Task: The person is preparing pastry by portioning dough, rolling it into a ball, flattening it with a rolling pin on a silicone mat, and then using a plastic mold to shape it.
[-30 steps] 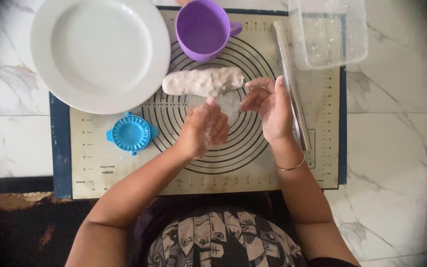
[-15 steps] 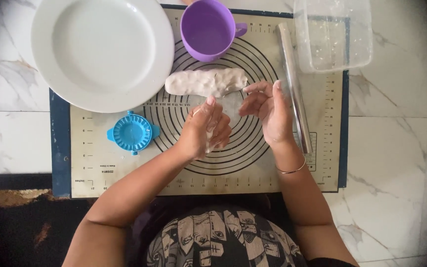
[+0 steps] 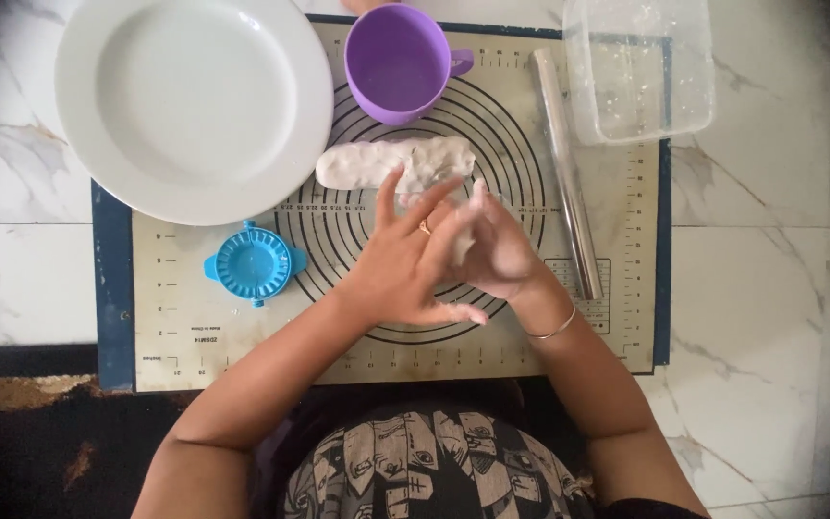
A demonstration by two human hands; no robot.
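My left hand (image 3: 403, 264) and my right hand (image 3: 500, 258) are pressed together over the middle of the beige baking mat (image 3: 194, 336). Between the palms sits a small white dough piece (image 3: 462, 242), mostly hidden. The left fingers are spread and lie across the right hand. A ring is on one left finger and a thin bangle on the right wrist. Just beyond the fingertips a white dough log (image 3: 391, 163) lies on the mat's ring markings.
A white plate (image 3: 194, 106) overlaps the mat's far left corner. A purple cup (image 3: 396, 62) stands behind the log. A blue dumpling press (image 3: 254, 262) lies left of my hands, a metal rolling pin (image 3: 569, 183) to the right, a clear plastic box (image 3: 636, 67) far right.
My hands were apart, with the dough piece in the left one. They have come together around it, nearer to me and below the log.
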